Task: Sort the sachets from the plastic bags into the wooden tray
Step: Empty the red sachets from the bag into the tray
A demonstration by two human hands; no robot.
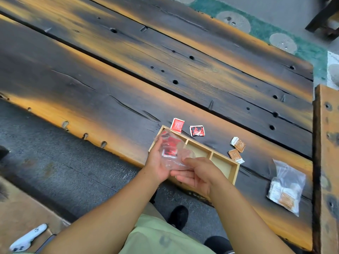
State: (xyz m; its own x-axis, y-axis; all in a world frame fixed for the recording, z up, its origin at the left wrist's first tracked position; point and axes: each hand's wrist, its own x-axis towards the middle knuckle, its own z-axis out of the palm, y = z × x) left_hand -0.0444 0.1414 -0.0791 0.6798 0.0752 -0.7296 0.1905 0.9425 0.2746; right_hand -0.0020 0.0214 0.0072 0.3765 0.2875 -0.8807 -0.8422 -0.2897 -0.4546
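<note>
My left hand [156,162] holds a clear plastic bag [169,151] with red sachets inside, above the left end of the wooden tray [233,170]. My right hand [197,174] pinches the bag's lower edge. The tray has three compartments; the middle and right ones look bare. A red sachet [177,125] and a red-and-black sachet [197,131] lie just behind the tray. Two brown sachets [238,144] [235,155] lie to its right. A second plastic bag [286,186] with white and brown sachets rests further right.
The dark plank table [128,79] stretches away to the back. A wooden beam [326,162] borders it on the right. The table's near edge runs under my hands; below are the grey floor, my shoes and a white controller [27,237].
</note>
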